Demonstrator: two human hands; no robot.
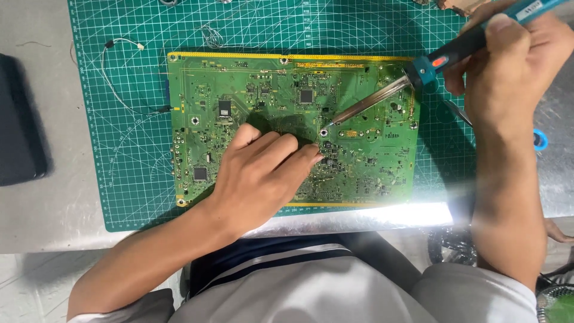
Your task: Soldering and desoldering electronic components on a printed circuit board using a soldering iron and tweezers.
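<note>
A large green circuit board (263, 90) lies flat on a green cutting mat (131, 179). My left hand (263, 173) rests on the board's lower middle, fingers together and pointing right toward a round screw hole (323, 133); whether they pinch anything is unclear. My right hand (508, 66) grips a blue and black soldering iron (442, 57) at the upper right. Its metal tip (332, 123) angles down-left and sits just above the screw hole, close to my left fingertips.
A thin white wire with a black end (116, 72) loops on the mat left of the board. A dark flat object (18, 119) lies at the table's left edge. A blue ring (540, 139) sits behind my right wrist. A bright glare strip runs along the mat's front edge.
</note>
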